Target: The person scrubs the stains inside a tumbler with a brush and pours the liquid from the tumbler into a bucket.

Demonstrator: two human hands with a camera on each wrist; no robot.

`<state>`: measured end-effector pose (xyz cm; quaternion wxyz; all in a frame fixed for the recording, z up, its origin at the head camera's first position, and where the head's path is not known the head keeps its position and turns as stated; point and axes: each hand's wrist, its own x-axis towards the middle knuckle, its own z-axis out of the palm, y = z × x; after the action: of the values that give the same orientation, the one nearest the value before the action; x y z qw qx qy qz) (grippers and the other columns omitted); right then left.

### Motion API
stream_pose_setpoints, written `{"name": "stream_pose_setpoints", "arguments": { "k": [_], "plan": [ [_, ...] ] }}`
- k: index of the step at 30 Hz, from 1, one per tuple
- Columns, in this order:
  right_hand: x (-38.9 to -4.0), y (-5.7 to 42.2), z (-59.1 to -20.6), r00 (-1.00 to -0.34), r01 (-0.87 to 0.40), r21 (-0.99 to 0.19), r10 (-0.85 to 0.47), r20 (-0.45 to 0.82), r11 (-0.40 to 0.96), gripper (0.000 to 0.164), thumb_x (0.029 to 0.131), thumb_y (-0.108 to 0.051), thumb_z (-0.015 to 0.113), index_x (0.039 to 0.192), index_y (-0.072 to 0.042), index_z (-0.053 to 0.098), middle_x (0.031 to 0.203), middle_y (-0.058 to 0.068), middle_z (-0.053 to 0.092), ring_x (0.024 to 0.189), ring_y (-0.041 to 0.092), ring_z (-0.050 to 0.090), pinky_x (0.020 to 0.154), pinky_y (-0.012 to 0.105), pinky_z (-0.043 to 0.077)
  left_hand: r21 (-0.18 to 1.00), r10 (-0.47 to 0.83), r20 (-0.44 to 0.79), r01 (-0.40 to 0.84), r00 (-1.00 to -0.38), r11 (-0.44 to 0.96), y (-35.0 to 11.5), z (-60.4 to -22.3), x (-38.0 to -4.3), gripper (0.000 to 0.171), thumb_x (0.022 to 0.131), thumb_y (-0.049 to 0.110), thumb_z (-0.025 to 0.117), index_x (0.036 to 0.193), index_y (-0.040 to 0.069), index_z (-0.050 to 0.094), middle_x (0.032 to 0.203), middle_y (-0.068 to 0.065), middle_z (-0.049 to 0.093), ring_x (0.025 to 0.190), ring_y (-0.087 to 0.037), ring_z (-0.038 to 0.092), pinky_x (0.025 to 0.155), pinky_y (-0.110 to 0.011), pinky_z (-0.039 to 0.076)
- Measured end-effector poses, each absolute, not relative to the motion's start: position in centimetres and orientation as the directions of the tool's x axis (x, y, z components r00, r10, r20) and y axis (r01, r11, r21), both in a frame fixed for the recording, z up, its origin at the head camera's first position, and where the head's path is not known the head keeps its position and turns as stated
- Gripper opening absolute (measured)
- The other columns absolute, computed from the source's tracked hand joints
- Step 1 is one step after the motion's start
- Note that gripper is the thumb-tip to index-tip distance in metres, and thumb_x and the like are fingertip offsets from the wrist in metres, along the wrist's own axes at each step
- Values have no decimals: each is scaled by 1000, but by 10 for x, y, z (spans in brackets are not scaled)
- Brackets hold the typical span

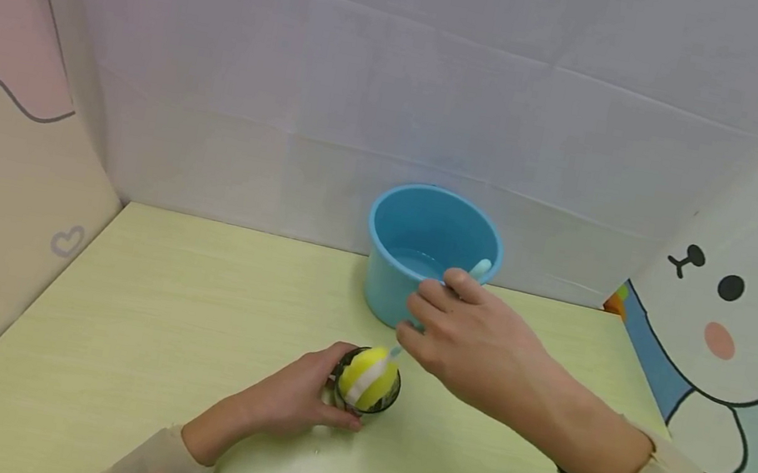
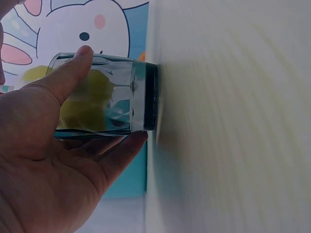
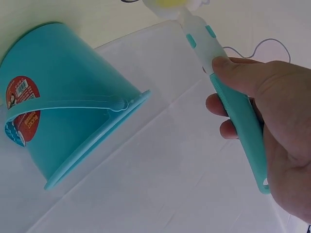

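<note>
My left hand [image 1: 293, 395] grips a clear, dark-tinted drinking glass [image 2: 124, 97], thumb on one side and fingers on the other. The glass stands with its base right at the tabletop. In its mouth sits the yellow and white sponge head [image 1: 367, 378] of a cup brush, seen through the glass wall in the left wrist view. My right hand [image 1: 461, 331] holds the brush by its teal and white handle [image 3: 238, 116], fingers curled round and thumb along it. The handle slants up and right from the glass, partly hidden by the hand in the head view.
Just behind the right hand, a blue bucket [image 1: 386, 280] stands near the back wall, with a little water-like shine inside. It has a handle and a red label [image 3: 24, 109]. Pale walls with cartoon prints surround the light yellow-green table [image 1: 170, 301] on three sides.
</note>
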<state>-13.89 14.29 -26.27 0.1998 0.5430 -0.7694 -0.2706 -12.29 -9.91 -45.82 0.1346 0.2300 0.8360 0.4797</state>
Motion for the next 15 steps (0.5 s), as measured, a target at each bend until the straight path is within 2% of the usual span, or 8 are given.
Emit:
{"name": "stream_pose_setpoints", "arguments": {
  "k": [15],
  "plan": [
    [-143, 147, -263, -340, -713, 636, -939, 56, 296, 22, 89, -23, 89, 102, -15, 72, 102, 9, 65, 96, 29, 52, 90, 45, 40, 860, 513, -15, 250, -858, 444, -100, -457, -122, 88, 83, 37, 94, 152, 14, 44, 125, 10, 64, 114, -10, 62, 105, -37, 50]
  ]
}}
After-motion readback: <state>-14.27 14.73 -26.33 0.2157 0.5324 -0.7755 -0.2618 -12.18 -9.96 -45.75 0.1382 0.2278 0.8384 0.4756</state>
